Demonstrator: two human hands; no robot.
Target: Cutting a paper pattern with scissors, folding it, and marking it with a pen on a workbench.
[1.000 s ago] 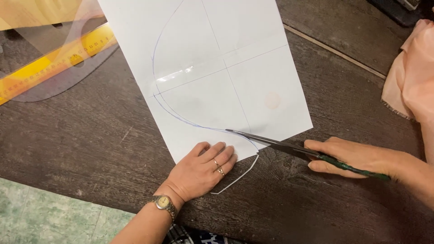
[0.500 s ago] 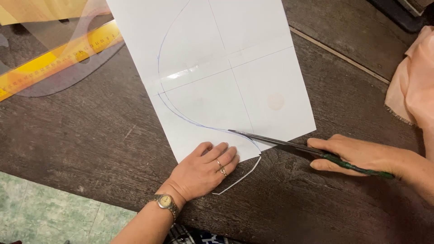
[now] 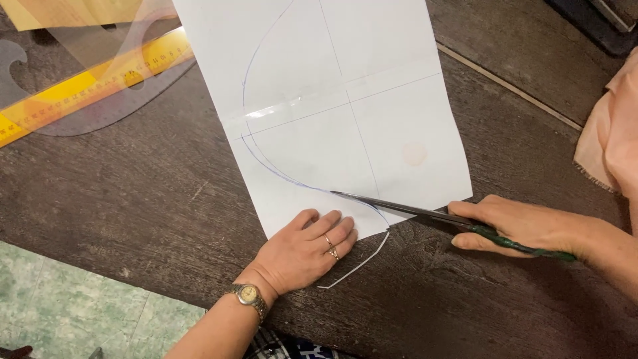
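Note:
A white paper sheet (image 3: 332, 93) with a drawn blue curve and taped seam lies on the dark wooden table (image 3: 133, 199). My left hand (image 3: 306, 249), wearing rings and a wristwatch, presses flat on the sheet's near corner. My right hand (image 3: 525, 226) grips green-handled scissors (image 3: 425, 213) whose long blades lie in a cut along the curve, tips pointing left near the sheet's lower middle. A thin cut strip of paper (image 3: 362, 262) curls off below the blades.
A yellow ruler (image 3: 80, 90) and a clear curved drafting template (image 3: 119, 100) lie at the far left. Peach fabric (image 3: 615, 133) hangs at the right edge. A green patterned floor (image 3: 73, 306) shows beyond the table's near-left edge.
The scissor blades have advanced slightly left along the drawn curve. My left hand stays pressed on the paper's corner.

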